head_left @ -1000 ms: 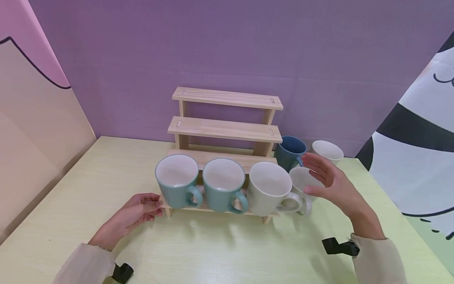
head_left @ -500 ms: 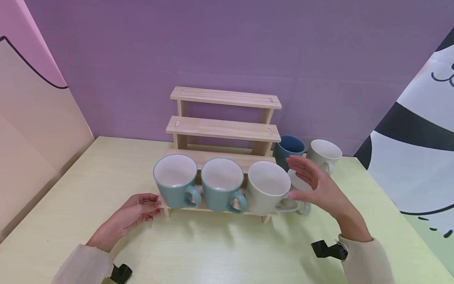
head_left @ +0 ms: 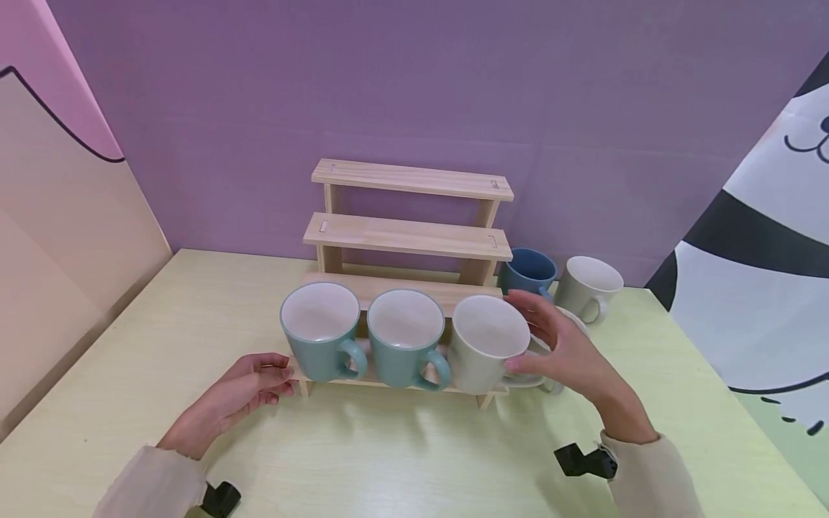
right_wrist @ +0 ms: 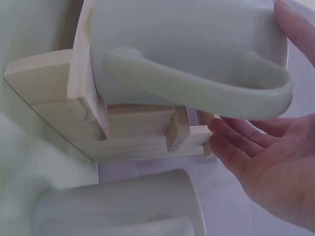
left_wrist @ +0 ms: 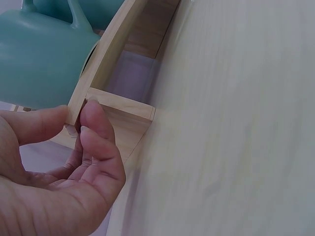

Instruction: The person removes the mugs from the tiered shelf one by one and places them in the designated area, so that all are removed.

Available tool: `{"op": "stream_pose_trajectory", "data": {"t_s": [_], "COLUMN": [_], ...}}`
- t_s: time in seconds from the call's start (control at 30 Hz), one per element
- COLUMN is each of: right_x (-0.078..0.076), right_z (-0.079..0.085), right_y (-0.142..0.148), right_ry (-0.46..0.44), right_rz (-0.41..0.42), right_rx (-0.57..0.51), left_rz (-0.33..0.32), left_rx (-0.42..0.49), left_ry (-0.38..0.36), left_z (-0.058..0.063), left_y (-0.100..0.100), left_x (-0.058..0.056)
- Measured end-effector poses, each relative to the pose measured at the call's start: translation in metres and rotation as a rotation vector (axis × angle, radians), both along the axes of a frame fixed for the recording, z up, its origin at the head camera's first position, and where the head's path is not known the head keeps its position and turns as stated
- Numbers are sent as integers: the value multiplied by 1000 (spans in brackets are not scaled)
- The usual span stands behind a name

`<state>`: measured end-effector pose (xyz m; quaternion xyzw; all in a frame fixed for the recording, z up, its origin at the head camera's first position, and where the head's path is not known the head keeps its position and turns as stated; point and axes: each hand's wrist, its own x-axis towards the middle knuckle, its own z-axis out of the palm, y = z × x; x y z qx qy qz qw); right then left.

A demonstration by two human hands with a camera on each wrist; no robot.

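Observation:
A wooden tiered shelf [head_left: 406, 237] holds two teal mugs [head_left: 322, 334] [head_left: 406, 342] and a white mug [head_left: 488, 345] upright on its lowest step. At the step's left end my left hand [head_left: 249, 385] pinches the board edge between thumb and fingers [left_wrist: 98, 142]. My right hand [head_left: 570, 352] is at the right side of the white mug, its thumb touching the wall near the rim. In the right wrist view, the other fingers [right_wrist: 231, 142] extend loosely past the handle [right_wrist: 206, 91], apart from the palm; whether they touch the mug cannot be told.
Behind my right hand stand a dark blue mug [head_left: 527, 270], a white mug [head_left: 589, 288] and another white mug [right_wrist: 118, 206], partly covered by the hand in the head view. A purple backdrop [head_left: 414, 79] closes off the back of the pale table [head_left: 388, 460].
My right hand has moved left from above the mugs at the right to the white mug on the shelf. The left hand keeps its hold on the board.

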<state>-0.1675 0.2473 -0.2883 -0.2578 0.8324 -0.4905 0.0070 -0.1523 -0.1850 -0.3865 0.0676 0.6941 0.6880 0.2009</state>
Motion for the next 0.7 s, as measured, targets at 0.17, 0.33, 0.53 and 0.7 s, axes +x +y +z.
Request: {"op": "stream_pose_trajectory", "data": {"t_s": [0.17,0.33,0.53,0.7], "right_x": [-1,-4,-4,-4], "right_z": [-3,-5,-6,-4], "right_y": [-3,-8,-12,-14], "right_ry": [7,-4,-16,-15], "right_rz": [8,1,-38,-54], "right_rx": [0,18,69,86], "left_rz": [1,-2,-4,-3], "left_rx": [-1,0,4,3], "left_ry": [-1,1,4,5], "left_z": [0,-1,-2,-1], "left_y": [0,1,0,0], "left_x": [0,-1,-1,0]}}
